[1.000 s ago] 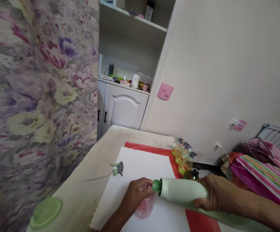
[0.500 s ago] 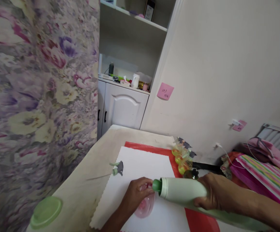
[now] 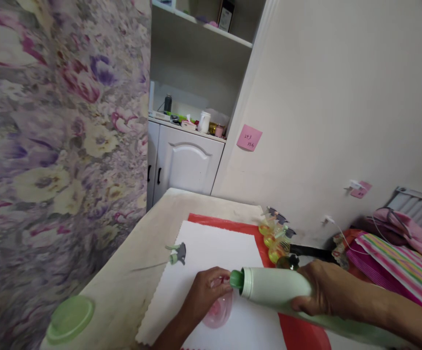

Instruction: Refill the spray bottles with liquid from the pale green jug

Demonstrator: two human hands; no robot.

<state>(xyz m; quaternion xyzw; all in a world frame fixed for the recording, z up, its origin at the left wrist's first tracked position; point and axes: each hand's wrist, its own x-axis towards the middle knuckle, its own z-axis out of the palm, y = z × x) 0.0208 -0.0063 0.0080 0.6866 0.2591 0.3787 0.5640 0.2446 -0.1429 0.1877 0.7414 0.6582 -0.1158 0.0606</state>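
My left hand point(image 3: 211, 288) is closed round the neck of a clear pink bottle point(image 3: 218, 311) standing on the white sheet. My right hand point(image 3: 315, 289) grips the long neck of a large pale green jug point(image 3: 267, 287), tipped toward the left. A darker green piece point(image 3: 236, 279) shows at the jug's mouth, close by my left fingers; whether it is a funnel or spout I cannot tell. Left of my hands lies a grey and green spray head point(image 3: 177, 253) with a thin tube. A round green lid point(image 3: 68, 318) is at the table's lower left.
Several yellow spray bottles point(image 3: 274, 238) stand at the table's right edge, beside a dark round one point(image 3: 287, 262). A white scalloped sheet point(image 3: 218, 243) lies over a red one point(image 3: 300, 333). A floral curtain point(image 3: 61, 146) hangs left; a white cabinet point(image 3: 189, 160) stands behind.
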